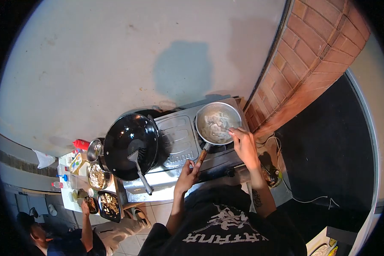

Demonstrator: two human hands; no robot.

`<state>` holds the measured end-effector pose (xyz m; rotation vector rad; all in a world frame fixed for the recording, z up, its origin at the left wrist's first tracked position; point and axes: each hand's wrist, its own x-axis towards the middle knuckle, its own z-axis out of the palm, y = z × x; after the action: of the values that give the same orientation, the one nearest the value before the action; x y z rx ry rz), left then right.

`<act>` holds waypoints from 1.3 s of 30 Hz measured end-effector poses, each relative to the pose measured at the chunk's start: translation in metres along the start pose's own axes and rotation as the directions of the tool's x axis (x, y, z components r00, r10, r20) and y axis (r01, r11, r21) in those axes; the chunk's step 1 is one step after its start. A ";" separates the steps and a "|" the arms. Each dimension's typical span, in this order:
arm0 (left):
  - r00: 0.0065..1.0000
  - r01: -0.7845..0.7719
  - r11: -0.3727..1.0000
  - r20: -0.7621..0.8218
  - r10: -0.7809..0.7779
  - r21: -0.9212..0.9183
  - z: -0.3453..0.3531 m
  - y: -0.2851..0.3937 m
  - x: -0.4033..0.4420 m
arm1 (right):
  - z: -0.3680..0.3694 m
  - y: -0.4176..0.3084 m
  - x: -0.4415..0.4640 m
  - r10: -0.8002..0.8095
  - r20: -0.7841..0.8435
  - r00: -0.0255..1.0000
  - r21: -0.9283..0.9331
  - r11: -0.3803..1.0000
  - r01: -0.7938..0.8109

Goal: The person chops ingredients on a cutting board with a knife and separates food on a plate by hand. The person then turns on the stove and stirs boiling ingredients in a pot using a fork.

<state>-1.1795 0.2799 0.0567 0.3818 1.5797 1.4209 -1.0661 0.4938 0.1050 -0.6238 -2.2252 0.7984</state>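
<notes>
A metal saucepan (199, 123) sits on the right burner of the steel gas stove (175, 128). Pale strips that look like noodles (217, 121) lie in cloudy liquid inside it. My left hand (187, 176) is closed around the pan's wooden handle (203, 154). Over the pan's right rim, my right hand (244, 147) is closed in a pinch. A thin utensil seems to reach from its fingers into the noodles, but its kind is unclear. Left of the saucepan stands a large black wok (123, 132), with a grey-handled spatula (140, 168) leaning in it.
A side table (66, 196) at left holds a red bottle (81, 144), metal bowls (95, 150) and a black tray of food pieces (109, 206). Another person (64, 239) crouches there, one hand on a small dark container. A brick pillar (281, 81) rises at right.
</notes>
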 end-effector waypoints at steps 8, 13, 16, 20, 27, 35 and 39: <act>1.000 -0.007 1.000 0.024 0.008 -0.028 -0.002 -0.003 0.002 | -0.031 -0.006 0.004 -0.012 -0.091 0.996 -0.166 0.986 -0.003; 0.991 -0.135 0.989 -0.005 0.135 0.061 -0.003 -0.013 0.006 | -0.058 -0.023 -0.005 0.078 0.097 0.992 -0.114 0.991 -0.067; 0.997 -0.073 0.997 0.028 0.073 0.027 -0.004 -0.008 0.004 | -0.053 -0.026 -0.007 0.058 0.152 0.987 -0.001 0.998 -0.058; 0.999 -0.021 0.999 0.043 0.023 -0.034 -0.003 -0.004 0.002 | -0.029 -0.023 -0.005 0.044 0.167 0.985 0.052 0.997 -0.054; 1.000 -0.014 1.000 0.018 0.014 -0.001 -0.002 0.000 -0.001 | -0.003 -0.003 0.001 0.056 -0.067 0.996 -0.078 0.995 -0.061; 0.999 0.015 1.000 0.038 -0.014 -0.026 -0.002 0.001 0.000 | -0.049 -0.022 0.000 0.152 -0.032 0.988 -0.129 0.979 -0.155; 0.999 0.010 1.000 0.038 -0.009 -0.027 -0.002 -0.001 0.001 | -0.052 -0.023 -0.006 0.225 0.104 0.969 -0.083 0.973 -0.217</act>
<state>-1.1814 0.2786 0.0549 0.3823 1.5283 1.4184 -1.0287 0.4934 0.1487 -0.8941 -2.3216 0.8879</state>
